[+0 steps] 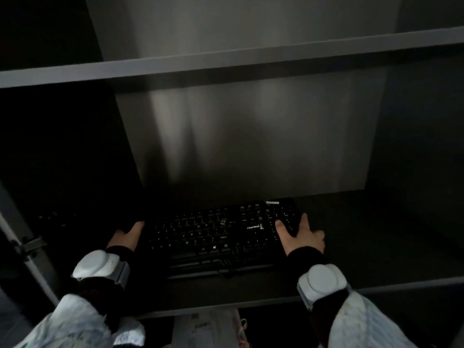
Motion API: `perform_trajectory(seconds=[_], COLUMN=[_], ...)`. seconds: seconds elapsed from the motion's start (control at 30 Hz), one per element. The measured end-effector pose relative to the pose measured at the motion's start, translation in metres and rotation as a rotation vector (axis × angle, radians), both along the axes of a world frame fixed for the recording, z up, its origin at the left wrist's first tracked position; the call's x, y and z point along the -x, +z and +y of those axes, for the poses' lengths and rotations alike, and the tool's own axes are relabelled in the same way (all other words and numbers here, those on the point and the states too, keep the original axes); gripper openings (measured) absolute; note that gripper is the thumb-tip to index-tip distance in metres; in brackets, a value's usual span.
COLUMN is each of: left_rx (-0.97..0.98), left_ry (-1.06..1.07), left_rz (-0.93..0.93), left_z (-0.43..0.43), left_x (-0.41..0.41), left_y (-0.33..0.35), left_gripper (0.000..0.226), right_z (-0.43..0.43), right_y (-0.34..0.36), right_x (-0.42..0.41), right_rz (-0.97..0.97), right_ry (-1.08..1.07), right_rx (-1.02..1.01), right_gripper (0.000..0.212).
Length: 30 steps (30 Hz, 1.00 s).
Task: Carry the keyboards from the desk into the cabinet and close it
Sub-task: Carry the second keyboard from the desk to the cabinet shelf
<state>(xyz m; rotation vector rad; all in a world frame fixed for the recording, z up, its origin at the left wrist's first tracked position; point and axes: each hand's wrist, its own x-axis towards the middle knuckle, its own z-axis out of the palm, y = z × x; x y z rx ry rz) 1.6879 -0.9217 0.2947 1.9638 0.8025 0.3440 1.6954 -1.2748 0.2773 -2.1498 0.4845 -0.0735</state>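
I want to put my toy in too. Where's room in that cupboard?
The dark cabinet shelf is bare right of the black keyboard, past the right hand. The grey upper shelf looks bare too. Left is crowded: the left hand and another dark keyboard.

We see a black keyboard lying flat, keys up, on a shelf of the open, dark cabinet, its cable looped over the near edge. A second keyboard, barely visible, lies just left of it on the same shelf.
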Motion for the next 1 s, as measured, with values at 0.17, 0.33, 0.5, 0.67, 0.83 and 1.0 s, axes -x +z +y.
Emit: perform_trajectory(seconds=[0.17,0.33,0.5,0.67,0.83,1.0], left_rx=[-0.105,-0.220,-0.325,-0.374,-0.366,-0.291], left_ry=[-0.018,-0.015,-0.024,-0.045,-0.104,-0.154], left_rz=[0.058,0.093,0.078,0.033,-0.074,-0.163], left_z=[0.001,0.001,-0.009,-0.025,-0.066,-0.119], left_x=[-0.004,0.000,0.011,0.032,0.068,0.128], left_y=[-0.006,-0.007,0.000,0.006,0.014,0.010], left_gripper=[0.073,0.072,0.068,0.066,0.060,0.058], right_z=[0.001,0.002,0.002,-0.001,-0.003,-0.005], right_y=[0.000,-0.001,-0.001,0.002,0.008,0.010], right_x=[-0.007,-0.004,0.000,0.010,0.034,0.080], right_rz=[0.028,0.010,0.001,-0.028,-0.225,-0.465], right_ry=[-0.029,-0.035,-0.046,-0.055,-0.012,0.168], right_rx=[0.022,0.037,0.121,0.107,0.099,-0.070], right_gripper=[0.082,0.078,0.076,0.073,0.064,0.051])
